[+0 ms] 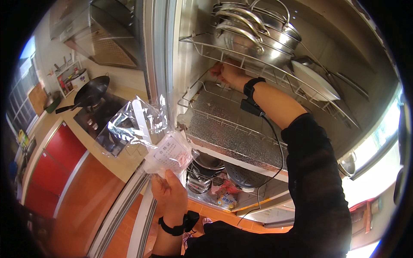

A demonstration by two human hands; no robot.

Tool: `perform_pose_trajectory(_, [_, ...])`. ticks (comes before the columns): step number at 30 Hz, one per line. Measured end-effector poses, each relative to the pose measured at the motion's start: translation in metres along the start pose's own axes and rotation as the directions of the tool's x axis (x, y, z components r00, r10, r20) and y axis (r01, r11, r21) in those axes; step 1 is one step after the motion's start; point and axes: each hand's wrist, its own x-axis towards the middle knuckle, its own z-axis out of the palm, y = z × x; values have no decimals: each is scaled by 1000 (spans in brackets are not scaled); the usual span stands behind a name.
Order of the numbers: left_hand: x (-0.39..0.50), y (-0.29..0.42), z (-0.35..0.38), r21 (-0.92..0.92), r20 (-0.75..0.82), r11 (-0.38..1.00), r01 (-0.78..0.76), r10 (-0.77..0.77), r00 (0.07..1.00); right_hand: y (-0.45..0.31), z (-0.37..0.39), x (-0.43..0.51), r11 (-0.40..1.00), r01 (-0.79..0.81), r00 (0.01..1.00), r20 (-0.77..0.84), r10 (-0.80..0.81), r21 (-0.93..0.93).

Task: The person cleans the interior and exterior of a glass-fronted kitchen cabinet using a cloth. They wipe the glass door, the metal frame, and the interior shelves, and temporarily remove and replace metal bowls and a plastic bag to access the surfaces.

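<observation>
My left hand [169, 192] grips a crinkled clear plastic wrapper [134, 124] at its lower end. A white printed slip [171, 151] shows through the plastic just above my fingers, and a pale strip [141, 119] runs through its upper part. Inside a cupboard, my right hand [227, 71] reaches below the upper wire rack [238, 61], close to the side wall. Its fingers are curled and partly hidden, so whether they hold anything is unclear. A small whitish scrap [222, 85] lies under them, above the foil-like shelf liner [226, 113]. Both wrists wear black straps.
Stacked stainless steel pots [258, 38] and a tilted white dish [314, 80] sit on the upper rack. A lower wire rack [232, 124] crosses the lined shelf. Below are a dark perforated basket [246, 175] and bags. Left stands a glass door frame [161, 64]; a wok [93, 90] rests beyond.
</observation>
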Motion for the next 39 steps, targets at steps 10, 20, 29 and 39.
perform_pose_trajectory(10, [8, 18, 2, -55, -40, 998, 14, -16, 999, -14, 24, 15, 894, 148, 953, 303, -14, -424])
perform_pose_trajectory(20, [9, 11, -2, -24, 58, 997, -68, 69, 996, -39, 31, -64, 869, 389, 810, 563, -165, -306])
perform_pose_trajectory(29, [3, 11, -19, -144, 94, 986, -82, 96, 991, -78, -3, -131, 808, 308, 815, 577, 49, -503])
perform_pose_trajectory(39, [-3, 18, -16, -109, 104, 990, -90, 101, 989, -1, -108, -159, 144, 234, 905, 270, 328, -961])
